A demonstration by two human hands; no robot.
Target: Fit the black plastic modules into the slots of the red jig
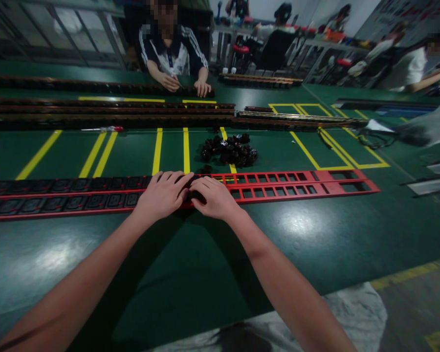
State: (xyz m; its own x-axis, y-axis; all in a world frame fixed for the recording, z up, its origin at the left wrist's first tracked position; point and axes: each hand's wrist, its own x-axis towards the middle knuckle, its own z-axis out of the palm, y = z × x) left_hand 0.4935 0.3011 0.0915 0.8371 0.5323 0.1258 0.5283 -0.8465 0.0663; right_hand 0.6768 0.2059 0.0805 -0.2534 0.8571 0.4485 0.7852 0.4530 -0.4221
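Observation:
A long red metal strip (317,192) with two rows of rectangular cut-outs lies across the green table in front of me. Black sockets (86,203) fill its left part; the cut-outs on the right show the table through them. At the boundary, my left hand (163,193) curls over the strip, its fingertips on a black socket (195,195). From the right side, my right hand (214,198) bends its fingers and thumb around the same piece. The hands nearly touch and cover most of that socket. Just beyond the strip sits a pile of loose black sockets (229,150).
Long dark strips (110,117) run across the table's middle, with a red-handled screwdriver (112,129) beside them. Opposite, a co-worker (174,54) handles another strip (77,85). Black cable (377,139) and clear plastic (430,122) lie to the right. Yellow tape lines (40,154) mark the table.

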